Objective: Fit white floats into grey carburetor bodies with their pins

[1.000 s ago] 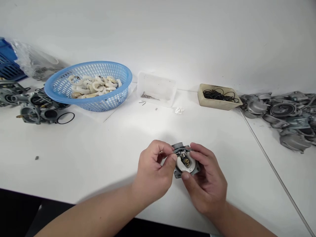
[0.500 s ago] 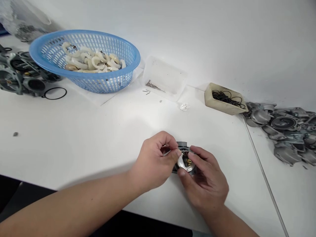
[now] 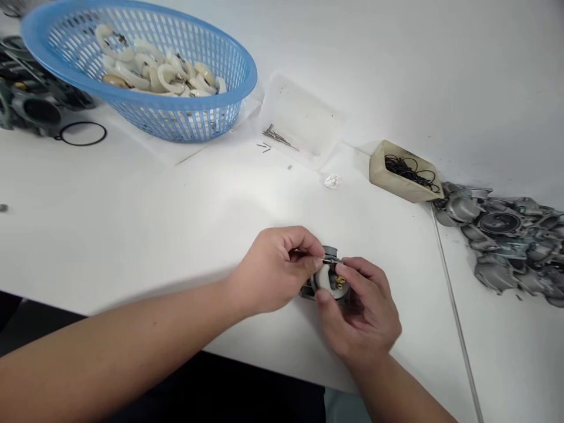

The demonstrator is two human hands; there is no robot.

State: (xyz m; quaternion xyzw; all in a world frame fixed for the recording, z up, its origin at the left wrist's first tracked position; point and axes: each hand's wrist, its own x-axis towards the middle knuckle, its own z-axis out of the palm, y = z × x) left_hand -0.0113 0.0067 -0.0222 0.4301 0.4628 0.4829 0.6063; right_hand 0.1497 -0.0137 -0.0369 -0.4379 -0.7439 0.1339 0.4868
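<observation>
- Head view, one view only. A die-cast carburetor body (image 3: 304,292) sits between both hands, just above the white table (image 3: 132,194), not resting on it as far as can be seen.
- Left hand (image 3: 275,270): fingers closed, apparently pinching a thin metal pin (image 3: 331,259) at the top of the body; too small to be sure.
- Right hand (image 3: 359,311): grasping the body from below, thumb against a white float (image 3: 325,281); brass jets (image 3: 340,282) show beside it.
- Handling (judged): the body is stiff and fairly heavy, best held by its metal rim. The float looks light and easily knocked; the pin looks slippery and easy to drop.
- Blue plastic basket (image 3: 253,76): holds more white floats (image 3: 158,76).
- Clear plastic tray (image 3: 304,111): holds a few metal pins (image 3: 275,136).
- Beige tray (image 3: 396,187): holds black O-rings (image 3: 409,170).
- Right of the table: a heap of die-cast carburetor parts (image 3: 497,247).
</observation>
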